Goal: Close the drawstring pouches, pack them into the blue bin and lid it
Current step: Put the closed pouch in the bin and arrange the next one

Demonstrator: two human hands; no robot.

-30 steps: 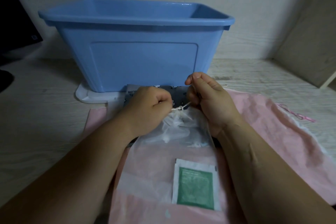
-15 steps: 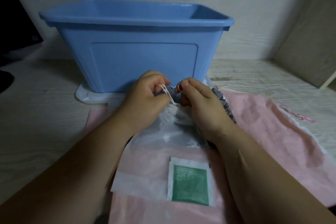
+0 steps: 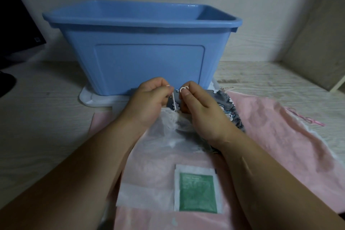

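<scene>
Both hands pinch the white drawstring of the sheer white pouch, left hand and right hand, lying on pink pouches just before the lidless blue bin.

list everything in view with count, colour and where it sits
blue plastic bin: one, blue, centre back, open top
flat white plastic lid: one, white, under the bin
sheer white drawstring pouch: one, translucent white, centre, mouth gathered
white drawstring cord: one, white, rising from the pouch mouth
green and white flat sachet: one, at the sheer pouch's near end, seemingly inside
pink fabric pouch: at least one, pink, spread beneath, reaching right
grey patterned fabric pouch: one, grey, behind the right hand
dark screen: one, black, far left
pale wood-grain table: one, under everything
left hand: pinches the cord
right hand: pinches the cord's loop
</scene>
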